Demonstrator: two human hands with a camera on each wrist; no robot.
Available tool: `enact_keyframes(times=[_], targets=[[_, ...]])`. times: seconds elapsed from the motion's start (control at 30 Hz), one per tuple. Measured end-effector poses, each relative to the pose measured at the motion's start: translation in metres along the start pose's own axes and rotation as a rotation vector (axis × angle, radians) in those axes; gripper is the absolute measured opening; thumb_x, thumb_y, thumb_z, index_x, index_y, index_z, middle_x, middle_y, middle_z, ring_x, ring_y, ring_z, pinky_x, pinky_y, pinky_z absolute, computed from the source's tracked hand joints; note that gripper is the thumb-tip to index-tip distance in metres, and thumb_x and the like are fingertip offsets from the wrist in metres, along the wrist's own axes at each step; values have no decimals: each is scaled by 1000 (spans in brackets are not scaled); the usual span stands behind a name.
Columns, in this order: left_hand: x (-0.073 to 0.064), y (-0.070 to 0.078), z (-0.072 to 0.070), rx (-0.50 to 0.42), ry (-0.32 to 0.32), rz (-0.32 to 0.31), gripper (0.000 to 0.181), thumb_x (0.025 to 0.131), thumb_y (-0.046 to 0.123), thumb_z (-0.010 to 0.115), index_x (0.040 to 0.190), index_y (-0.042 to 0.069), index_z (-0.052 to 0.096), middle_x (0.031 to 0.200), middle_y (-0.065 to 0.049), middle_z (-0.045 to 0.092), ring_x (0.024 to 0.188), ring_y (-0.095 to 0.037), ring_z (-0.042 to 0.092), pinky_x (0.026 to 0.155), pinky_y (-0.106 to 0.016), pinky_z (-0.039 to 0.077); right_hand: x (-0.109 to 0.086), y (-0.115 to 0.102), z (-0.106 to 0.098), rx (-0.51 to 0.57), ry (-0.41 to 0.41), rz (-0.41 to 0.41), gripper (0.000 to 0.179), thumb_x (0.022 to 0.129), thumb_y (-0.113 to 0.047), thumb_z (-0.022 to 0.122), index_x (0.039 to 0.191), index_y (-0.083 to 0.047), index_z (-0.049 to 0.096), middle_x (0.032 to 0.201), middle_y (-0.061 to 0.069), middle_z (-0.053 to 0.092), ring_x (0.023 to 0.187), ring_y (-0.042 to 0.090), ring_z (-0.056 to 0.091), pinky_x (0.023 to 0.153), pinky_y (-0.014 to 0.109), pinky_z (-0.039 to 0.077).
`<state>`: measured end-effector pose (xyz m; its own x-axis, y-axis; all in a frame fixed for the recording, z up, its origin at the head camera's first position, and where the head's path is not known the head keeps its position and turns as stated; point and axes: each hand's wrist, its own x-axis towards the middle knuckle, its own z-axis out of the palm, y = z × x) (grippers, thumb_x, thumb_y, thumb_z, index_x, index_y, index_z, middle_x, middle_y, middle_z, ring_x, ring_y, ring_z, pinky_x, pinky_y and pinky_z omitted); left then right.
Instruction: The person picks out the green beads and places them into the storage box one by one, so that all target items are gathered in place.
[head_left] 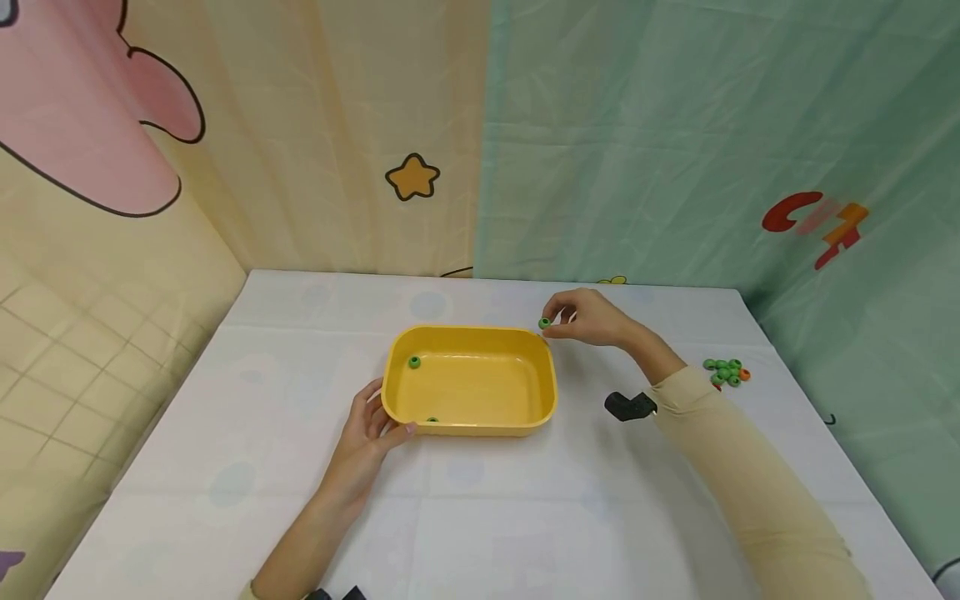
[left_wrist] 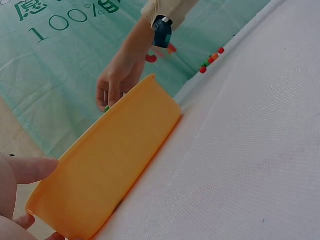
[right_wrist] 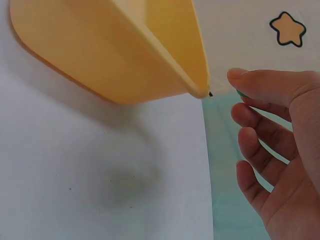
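Observation:
A yellow plastic tub (head_left: pixel 472 379) sits on the table with two green beads inside: one bead (head_left: pixel 414 362) at the left, another (head_left: pixel 432 420) half hidden by the near wall. My left hand (head_left: pixel 367 442) grips the tub's near left corner, thumb at the rim and fingers around the side, as the left wrist view also shows. Just beyond the far right corner, my right hand (head_left: pixel 588 317) pinches a green bead (head_left: pixel 544 323) between thumb and forefinger, above rim height. In the right wrist view the thumb covers most of that bead (right_wrist: pixel 241 94).
On the right side of the white table (head_left: pixel 465 517) lies a small cluster of beads (head_left: pixel 726 372), mostly green with some orange and red, partly behind my right sleeve. Printed curtains (head_left: pixel 637 150) hang around the table's back and sides.

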<state>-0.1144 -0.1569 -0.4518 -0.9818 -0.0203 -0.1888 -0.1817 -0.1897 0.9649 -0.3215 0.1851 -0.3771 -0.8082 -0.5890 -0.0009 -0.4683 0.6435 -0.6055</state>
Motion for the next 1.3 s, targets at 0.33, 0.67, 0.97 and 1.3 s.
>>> enact_keyframes(times=[0.33,0.67,0.97,1.3], targets=[[0,0,0,-2,-6,9,89,90,-2,73,160,18,21,158,-9,31,144,-23,36,102,-15,44,22,-24,12,13,-56,-31,16,91,-17,80,103,-9,73,99,2,69,89,23,61,82,34,57],[0,0,2,7,-5,4,90,90,-2,73,161,18,21,159,-9,31,145,-24,36,102,-14,43,41,-41,26,14,-99,-136,13,91,-14,81,100,-9,74,95,0,70,86,21,62,84,34,56],[1,-2,1,9,-3,0,90,90,-2,73,161,18,21,158,-8,31,145,-23,36,106,-17,42,58,-60,39,14,-134,-206,11,91,-16,81,100,-11,75,94,-2,70,87,19,62,85,32,55],[1,-2,2,3,-9,4,90,90,-2,73,161,18,21,159,-9,31,145,-23,36,104,-16,43,74,-84,51,23,-181,-281,8,92,-14,79,98,-11,75,94,-3,70,89,18,63,84,27,55]])
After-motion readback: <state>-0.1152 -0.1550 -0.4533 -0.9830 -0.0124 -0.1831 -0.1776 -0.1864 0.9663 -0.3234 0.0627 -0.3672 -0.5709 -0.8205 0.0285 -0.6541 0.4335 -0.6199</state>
